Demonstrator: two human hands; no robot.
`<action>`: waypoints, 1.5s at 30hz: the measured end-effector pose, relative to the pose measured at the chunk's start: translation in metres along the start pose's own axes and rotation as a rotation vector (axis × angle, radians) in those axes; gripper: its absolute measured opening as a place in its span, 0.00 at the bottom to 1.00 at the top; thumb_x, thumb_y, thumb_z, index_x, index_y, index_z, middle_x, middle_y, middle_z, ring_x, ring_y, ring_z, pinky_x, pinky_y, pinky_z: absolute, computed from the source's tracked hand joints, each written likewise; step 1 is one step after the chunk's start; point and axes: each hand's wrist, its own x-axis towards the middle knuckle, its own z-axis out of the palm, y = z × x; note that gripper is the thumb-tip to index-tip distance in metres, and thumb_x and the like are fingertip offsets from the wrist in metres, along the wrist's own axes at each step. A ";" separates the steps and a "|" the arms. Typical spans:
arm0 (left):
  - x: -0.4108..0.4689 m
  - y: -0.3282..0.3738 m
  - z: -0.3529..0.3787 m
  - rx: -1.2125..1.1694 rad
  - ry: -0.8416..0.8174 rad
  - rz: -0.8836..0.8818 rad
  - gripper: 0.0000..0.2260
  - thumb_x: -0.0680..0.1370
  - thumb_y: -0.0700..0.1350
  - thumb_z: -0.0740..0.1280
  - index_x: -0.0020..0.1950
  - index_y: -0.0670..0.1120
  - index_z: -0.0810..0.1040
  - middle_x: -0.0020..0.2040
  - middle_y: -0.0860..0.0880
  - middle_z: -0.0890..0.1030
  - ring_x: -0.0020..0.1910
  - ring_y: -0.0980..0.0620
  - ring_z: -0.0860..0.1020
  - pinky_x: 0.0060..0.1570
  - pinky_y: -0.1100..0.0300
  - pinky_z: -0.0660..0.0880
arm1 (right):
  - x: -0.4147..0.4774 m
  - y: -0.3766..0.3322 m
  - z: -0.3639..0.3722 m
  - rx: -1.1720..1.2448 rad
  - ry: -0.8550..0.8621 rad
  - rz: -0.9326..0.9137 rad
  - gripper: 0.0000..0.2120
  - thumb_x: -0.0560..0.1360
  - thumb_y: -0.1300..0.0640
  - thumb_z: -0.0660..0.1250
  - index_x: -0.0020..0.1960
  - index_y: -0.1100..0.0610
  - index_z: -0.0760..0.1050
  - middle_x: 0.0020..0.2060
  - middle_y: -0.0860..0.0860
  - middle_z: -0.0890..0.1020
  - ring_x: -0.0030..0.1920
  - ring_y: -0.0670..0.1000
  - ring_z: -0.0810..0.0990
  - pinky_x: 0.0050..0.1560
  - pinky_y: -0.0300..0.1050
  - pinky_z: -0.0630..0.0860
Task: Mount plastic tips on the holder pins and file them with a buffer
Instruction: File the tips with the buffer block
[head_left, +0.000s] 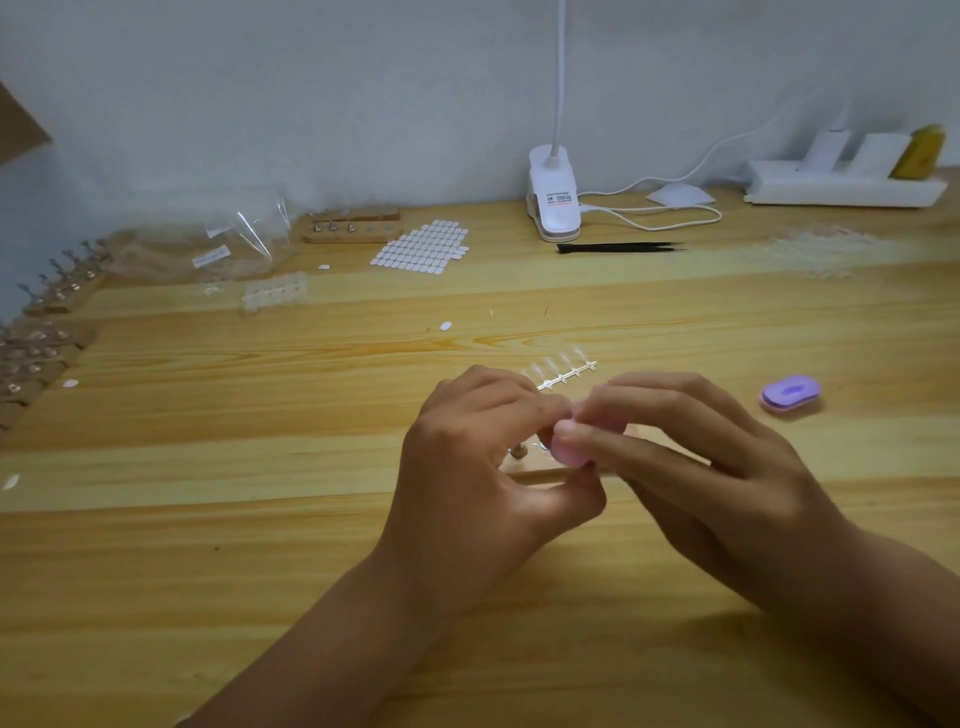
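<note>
My left hand (483, 467) and my right hand (691, 467) meet over the middle of the table. Between their fingertips sits a small pink buffer (569, 451); my right fingers pinch it from the right. My left fingers are curled against it, pinching something too small to make out. Under the hands lies a wooden holder (530, 470) with a metal pin (517, 451) showing at its left end. A strip of clear plastic tips (563, 370) lies just behind the hands.
A purple buffer (790, 394) lies to the right. A white sticker sheet (422, 248), another wooden holder (353, 228), plastic bags (244, 244) and a clip lamp (554, 200) stand at the back. More holders (57, 291) line the left edge. A power strip (841, 184) sits at the back right.
</note>
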 end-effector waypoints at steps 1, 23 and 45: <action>0.000 0.000 0.000 -0.006 0.002 -0.011 0.09 0.63 0.43 0.75 0.42 0.47 0.85 0.36 0.55 0.81 0.44 0.53 0.79 0.45 0.49 0.74 | 0.000 0.003 -0.002 -0.012 -0.014 -0.002 0.14 0.76 0.74 0.66 0.60 0.68 0.80 0.54 0.61 0.82 0.56 0.58 0.80 0.61 0.46 0.75; 0.001 -0.002 -0.004 -0.342 -0.006 -0.096 0.10 0.66 0.39 0.76 0.46 0.47 0.85 0.41 0.57 0.83 0.49 0.53 0.79 0.48 0.64 0.71 | 0.003 0.007 -0.009 0.117 0.180 0.177 0.15 0.76 0.70 0.69 0.59 0.59 0.74 0.51 0.53 0.81 0.56 0.46 0.80 0.60 0.37 0.75; 0.002 -0.001 -0.004 -0.269 -0.007 0.017 0.11 0.67 0.42 0.76 0.49 0.46 0.85 0.42 0.56 0.83 0.48 0.53 0.78 0.49 0.60 0.74 | 0.001 -0.004 -0.007 0.162 0.200 0.096 0.14 0.77 0.68 0.69 0.59 0.56 0.76 0.55 0.51 0.80 0.58 0.51 0.80 0.60 0.44 0.75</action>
